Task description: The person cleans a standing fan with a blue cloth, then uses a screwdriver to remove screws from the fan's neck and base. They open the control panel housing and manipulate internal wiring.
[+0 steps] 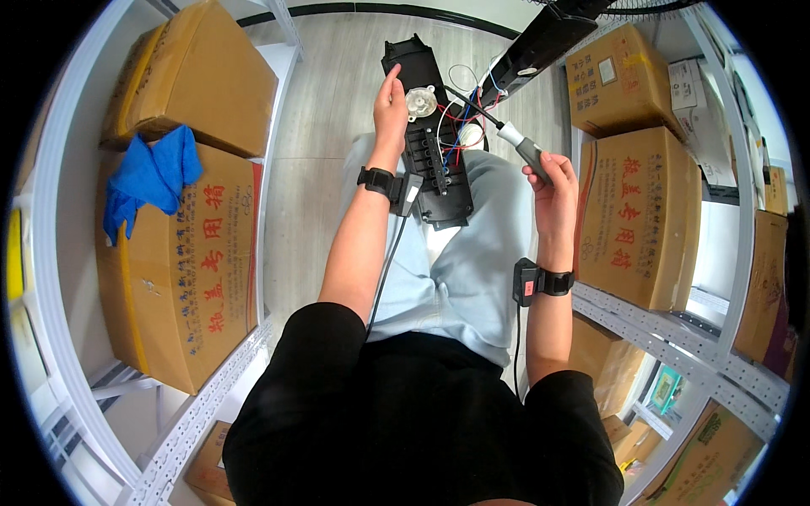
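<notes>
A long black plastic housing (439, 169) lies across my lap, with a round white part (421, 102) and red, blue and white wires (462, 126) showing inside it. My left hand (390, 105) grips the housing's left edge near the white part. My right hand (553, 181) holds a screwdriver with a grey handle (530, 152). Its dark shaft points up and left, and the tip meets the wiring beside the white part. Each wrist wears a black band with a cable.
White metal shelves stand on both sides. The left shelf (261, 337) carries brown cardboard boxes (181, 270), with a blue cloth (152, 181) draped over one. The right shelf holds more boxes (637, 215). A black slanted part (540, 42) and light wood floor (337, 76) lie ahead.
</notes>
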Available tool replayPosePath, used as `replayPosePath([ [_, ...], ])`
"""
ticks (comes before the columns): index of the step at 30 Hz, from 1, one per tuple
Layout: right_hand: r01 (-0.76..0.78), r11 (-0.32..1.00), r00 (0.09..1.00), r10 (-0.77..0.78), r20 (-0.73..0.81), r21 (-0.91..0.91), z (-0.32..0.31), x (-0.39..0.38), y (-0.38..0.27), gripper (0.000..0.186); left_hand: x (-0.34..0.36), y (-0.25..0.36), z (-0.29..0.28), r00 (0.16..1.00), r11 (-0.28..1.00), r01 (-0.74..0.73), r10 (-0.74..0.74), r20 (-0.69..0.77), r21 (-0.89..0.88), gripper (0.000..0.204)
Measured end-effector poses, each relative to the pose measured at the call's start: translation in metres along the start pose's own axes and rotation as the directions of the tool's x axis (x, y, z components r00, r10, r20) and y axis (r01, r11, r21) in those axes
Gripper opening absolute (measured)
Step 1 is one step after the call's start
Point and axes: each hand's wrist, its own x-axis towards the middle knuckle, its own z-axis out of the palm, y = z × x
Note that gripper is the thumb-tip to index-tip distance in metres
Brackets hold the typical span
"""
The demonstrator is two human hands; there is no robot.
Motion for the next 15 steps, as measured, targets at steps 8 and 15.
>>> replayPosePath([
  [8, 0.063, 0.993, 0.997, -0.066, -0.03, -0.097, 0.009, -0.003, -0.006, 0.018, 0.004, -0.01, 0.001, 0.994, 0.99, 0.11, -0.111, -0.009, -0.084, 0.046],
  [15, 0.318, 0.735, 0.923, -0.385, 0.018, -0.599, 0.043, 0.0, -0.018, 0.029, 0.006, -0.031, 0.006, 0.992, 0.99, 0.127, -0.126, -0.026, 0.056, 0.053],
])
